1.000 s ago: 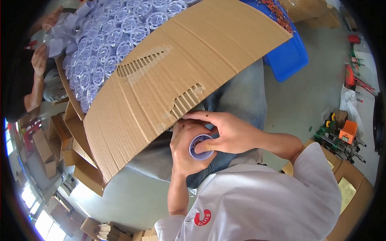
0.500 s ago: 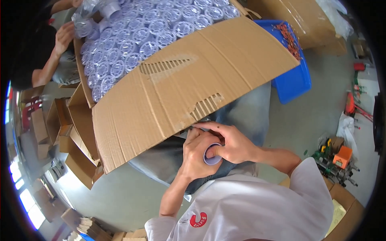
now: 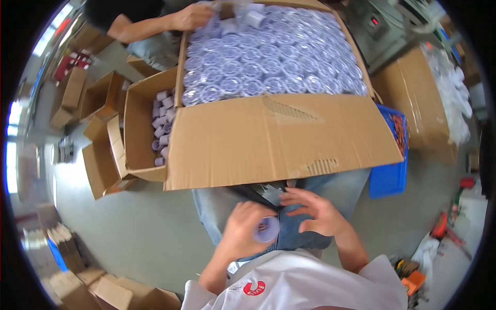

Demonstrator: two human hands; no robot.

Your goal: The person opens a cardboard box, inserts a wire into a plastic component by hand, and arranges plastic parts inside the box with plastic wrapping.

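Above my lap, my left hand [image 3: 242, 231] is wrapped round a lavender cylindrical cup [image 3: 266, 229]. Its round mouth faces up, and small reddish-brown bits show faintly inside. Just to the right, my right hand [image 3: 321, 214] holds nothing, its fingers spread and its thumb apart from the cup. Beyond both hands, a cardboard flap [image 3: 232, 142] hangs toward me from a big carton. That carton is packed with rows of clear-wrapped lavender cups [image 3: 271, 67]. Some greyish-white material [image 3: 272, 194] shows under the flap's edge, too partly hidden to name.
Left of the carton, a cardboard box [image 3: 142, 121] holds loose lavender cylinders [image 3: 164, 121]. A blue tray [image 3: 388, 181] with small reddish-brown pieces [image 3: 399, 133] sits at the right. Across the carton, another person's hand [image 3: 194, 16] handles clear plastic. Tools lie at the far right.
My right hand has come away from the cup and spread its fingers. The cup stays in my left hand. My view has turned, bringing the box of loose cylinders into sight.
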